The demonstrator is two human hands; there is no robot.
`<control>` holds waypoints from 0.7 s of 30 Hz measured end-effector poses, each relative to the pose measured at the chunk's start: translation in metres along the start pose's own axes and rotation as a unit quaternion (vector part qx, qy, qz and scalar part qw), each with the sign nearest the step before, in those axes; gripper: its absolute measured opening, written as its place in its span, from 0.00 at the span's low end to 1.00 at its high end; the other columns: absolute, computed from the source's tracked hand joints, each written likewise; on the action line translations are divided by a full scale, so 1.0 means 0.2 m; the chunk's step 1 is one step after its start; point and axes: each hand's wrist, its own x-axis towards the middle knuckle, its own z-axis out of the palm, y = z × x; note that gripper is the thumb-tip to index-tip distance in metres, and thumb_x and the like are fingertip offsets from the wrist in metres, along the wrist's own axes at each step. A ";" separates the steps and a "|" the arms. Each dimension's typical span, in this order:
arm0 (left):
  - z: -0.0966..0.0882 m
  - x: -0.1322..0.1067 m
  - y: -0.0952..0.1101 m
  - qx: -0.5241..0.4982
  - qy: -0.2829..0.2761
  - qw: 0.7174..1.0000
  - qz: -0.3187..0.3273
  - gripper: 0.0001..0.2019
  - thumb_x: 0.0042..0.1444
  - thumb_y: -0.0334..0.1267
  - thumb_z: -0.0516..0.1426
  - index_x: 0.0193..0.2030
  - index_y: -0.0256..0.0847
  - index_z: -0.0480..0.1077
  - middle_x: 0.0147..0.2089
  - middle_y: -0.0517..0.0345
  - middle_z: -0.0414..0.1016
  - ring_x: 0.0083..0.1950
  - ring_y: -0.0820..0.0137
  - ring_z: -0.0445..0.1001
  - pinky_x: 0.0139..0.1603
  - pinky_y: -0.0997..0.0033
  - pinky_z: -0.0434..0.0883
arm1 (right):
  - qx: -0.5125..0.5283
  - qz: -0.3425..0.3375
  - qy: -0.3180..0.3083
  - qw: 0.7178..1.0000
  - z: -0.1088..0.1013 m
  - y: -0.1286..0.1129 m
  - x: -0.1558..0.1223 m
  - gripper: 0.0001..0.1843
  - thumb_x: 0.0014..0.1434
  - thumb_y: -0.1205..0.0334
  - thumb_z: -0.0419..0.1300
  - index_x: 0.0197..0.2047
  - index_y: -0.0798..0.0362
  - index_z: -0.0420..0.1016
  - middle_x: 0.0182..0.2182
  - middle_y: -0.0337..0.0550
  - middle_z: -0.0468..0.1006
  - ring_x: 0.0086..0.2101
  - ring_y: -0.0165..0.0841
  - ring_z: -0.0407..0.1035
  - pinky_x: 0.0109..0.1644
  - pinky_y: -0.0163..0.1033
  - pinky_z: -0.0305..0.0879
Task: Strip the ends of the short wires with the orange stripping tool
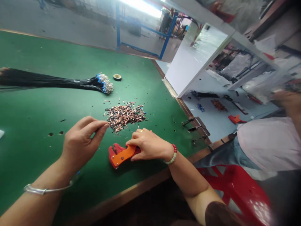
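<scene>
An orange-handled wire stripper (121, 156) is gripped firmly by the right hand (148, 145) on a green-topped workbench (35, 103); the left hand (84, 141) is held pinched together just beside a heap of copper wire ends (124, 116), with a black wire bundle (54, 80) farther along the bench and a workshop floor (70, 18) beyond

A wire bundle (54, 80) lies left of the clippings (124, 116), a wire stripper (121, 156) before them.

Room across green bench top (39, 106), wire bundle (54, 80) beyond, copper clippings (124, 116) ahead of right hand (148, 144)
</scene>
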 end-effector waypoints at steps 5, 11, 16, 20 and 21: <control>0.04 -0.03 0.00 0.031 -0.014 0.997 0.074 0.04 0.66 0.31 0.63 0.46 0.41 0.78 0.37 0.58 0.76 0.37 0.72 0.72 0.40 0.72 0.69 | 0.177 0.047 0.203 0.962 0.02 0.03 0.05 0.22 0.68 0.42 0.65 0.49 0.55 0.79 0.45 0.50 0.80 0.44 0.38 0.72 0.55 0.46 0.67; 0.08 -0.05 0.06 0.013 -0.052 0.994 0.094 0.05 0.67 0.33 0.61 0.45 0.44 0.79 0.35 0.58 0.77 0.34 0.69 0.72 0.38 0.70 0.68 | 0.408 0.107 0.221 0.879 0.06 0.03 0.11 0.24 0.69 0.38 0.59 0.40 0.53 0.76 0.34 0.40 0.75 0.33 0.31 0.66 0.40 0.38 0.65; 0.09 -0.06 0.10 -0.007 -0.061 0.995 0.082 0.06 0.68 0.35 0.60 0.42 0.45 0.79 0.31 0.60 0.75 0.31 0.71 0.70 0.34 0.72 0.66 | 0.533 0.127 0.234 0.803 0.10 0.01 0.12 0.22 0.65 0.41 0.61 0.33 0.52 0.73 0.22 0.33 0.66 0.25 0.27 0.59 0.31 0.36 0.57; 0.09 -0.05 0.12 0.005 -0.050 0.995 0.086 0.06 0.68 0.35 0.59 0.41 0.45 0.79 0.29 0.62 0.73 0.29 0.73 0.69 0.32 0.73 0.63 | 0.553 0.148 0.269 0.775 0.12 0.00 0.13 0.21 0.63 0.42 0.62 0.31 0.52 0.73 0.21 0.33 0.66 0.23 0.26 0.59 0.29 0.36 0.57; 0.08 -0.05 0.12 0.007 -0.050 0.995 0.087 0.06 0.68 0.35 0.59 0.41 0.45 0.79 0.29 0.62 0.73 0.28 0.73 0.68 0.31 0.73 0.63 | 0.553 0.152 0.277 0.771 0.12 0.00 0.14 0.21 0.63 0.42 0.62 0.31 0.52 0.73 0.21 0.33 0.66 0.23 0.26 0.59 0.29 0.36 0.56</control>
